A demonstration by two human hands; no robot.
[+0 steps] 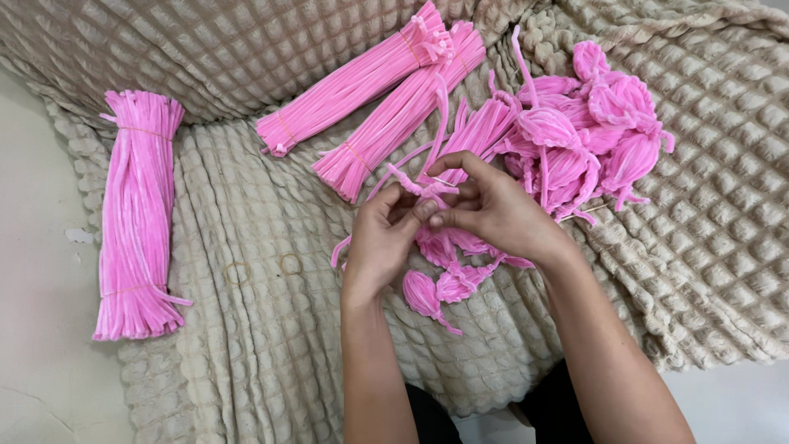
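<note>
In the head view, a pink chenille stem [423, 187] is pinched between both hands above a beige quilted blanket [246, 329]. The left hand [382, 238] is closed around the lower part of the piece, its thumb and forefinger pressed together on it. The right hand [489, 205] is brought in from the right, its fingertips [436, 219] meeting those of the left, so that the stem is gripped at one shared point. Neither hand is clearly the nearer; the piece lies directly between the two sets of fingers, just above them.

The long axis of the stem is seen to run upward and slightly right from the pinch, a loose end [440, 115] curving away toward the far bundles. A short twisted stub is shown to the left of the pinch. The stem is fuzzy, thin and bright pink; whether it is already looped at the grip can hardly be judged, since the fingers cover it.

Below the hands, finished bud shapes [440, 288] are laid on the blanket. A larger heap of buds [592, 131] is placed to the right, two banded bundles of stems [370, 90] lie beyond, and another bundle [136, 214] rests on the pale floor [41, 247] at the left. Two rubber bands [263, 269] lie on the blanket.
</note>
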